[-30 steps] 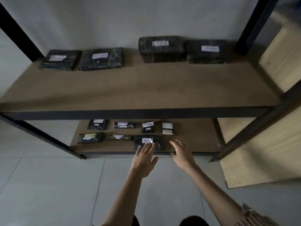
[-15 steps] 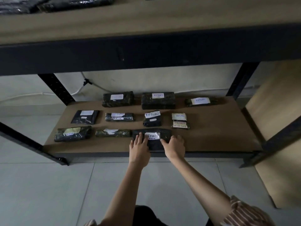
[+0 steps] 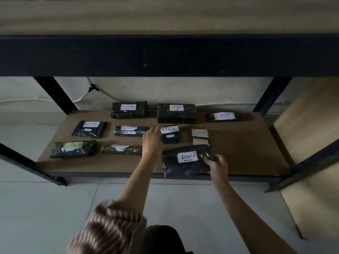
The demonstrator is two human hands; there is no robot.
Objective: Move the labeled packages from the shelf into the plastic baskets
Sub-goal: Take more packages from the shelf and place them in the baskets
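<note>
Several black wrapped packages with white labels lie on the lower shelf board point(image 3: 242, 153). My right hand point(image 3: 217, 166) grips the right end of a black package labelled "Return" point(image 3: 183, 162), lifted at the shelf's front edge. My left hand point(image 3: 152, 140) reaches further in with fingers extended, beside a small package marked "RETURN" point(image 3: 170, 134) and near another labelled one point(image 3: 129, 130). No basket is in view.
The upper shelf's dark beam point(image 3: 165, 55) hangs low across the view. Black uprights point(image 3: 55, 94) point(image 3: 271, 96) frame the lower shelf. More packages point(image 3: 129, 110) point(image 3: 176, 113) point(image 3: 224, 116) sit at the back, others point(image 3: 73, 149) point(image 3: 89, 129) point(image 3: 121, 149) point(image 3: 200, 139) nearer. A wooden board point(image 3: 311, 143) leans on the right.
My right hand has lifted the "Return" package and drawn it toward the front right. My left hand has let go of it and moved inward toward the middle row.
</note>
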